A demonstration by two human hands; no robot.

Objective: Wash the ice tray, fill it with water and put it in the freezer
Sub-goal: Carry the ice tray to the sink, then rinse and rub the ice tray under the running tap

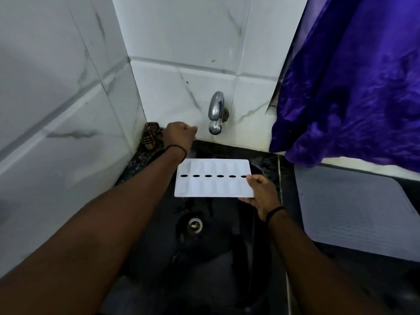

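A white ice tray [213,178] with two rows of cells and a line of dark oval slots hangs level over the black sink [204,258]. My right hand [259,194] grips its right end, thumb on top. Above the tray's far edge a chrome tap [216,112] sticks out of the tiled wall; no water runs from it. My left hand [180,135] is raised left of the tap with its fingers curled, a little apart from it, holding nothing that I can see.
A brown checked cloth [151,136] lies in the back left corner behind my left hand. The sink drain [195,225] sits below the tray. A grey ribbed mat [354,208] covers the counter at right, under a purple curtain [354,83].
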